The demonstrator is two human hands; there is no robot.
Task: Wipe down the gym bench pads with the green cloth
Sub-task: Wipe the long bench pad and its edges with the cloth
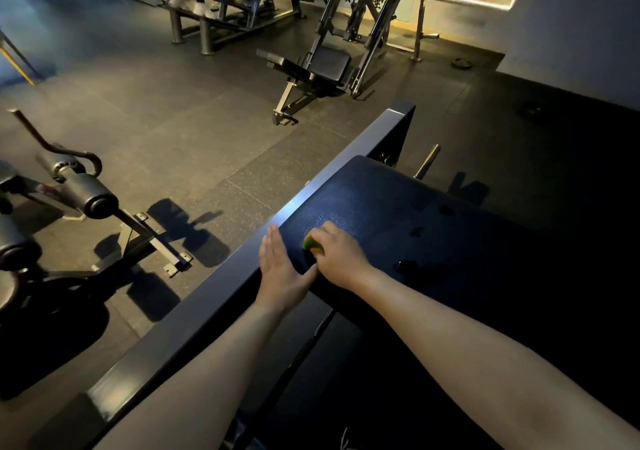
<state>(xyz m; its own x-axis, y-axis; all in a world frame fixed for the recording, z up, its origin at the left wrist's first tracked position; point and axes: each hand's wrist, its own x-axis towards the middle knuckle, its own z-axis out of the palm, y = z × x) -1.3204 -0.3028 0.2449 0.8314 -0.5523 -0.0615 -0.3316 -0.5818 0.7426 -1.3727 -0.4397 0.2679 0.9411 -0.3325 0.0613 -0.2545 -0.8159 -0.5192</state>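
green cloth (311, 243) bunched under right hand (341, 259), fingers curled round it, pressed on near-left corner of bench pad (433, 228). Left hand (278, 273) flat and straight-fingered, bracing on the frame rail (207, 297). Mid-wipe; next strokes should probably run right and far across the rest of the surface

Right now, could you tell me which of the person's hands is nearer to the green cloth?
The right hand: its fingers curl over the green cloth, pressing it on the bench pad. The left hand lies flat beside it, on the metal frame rail.
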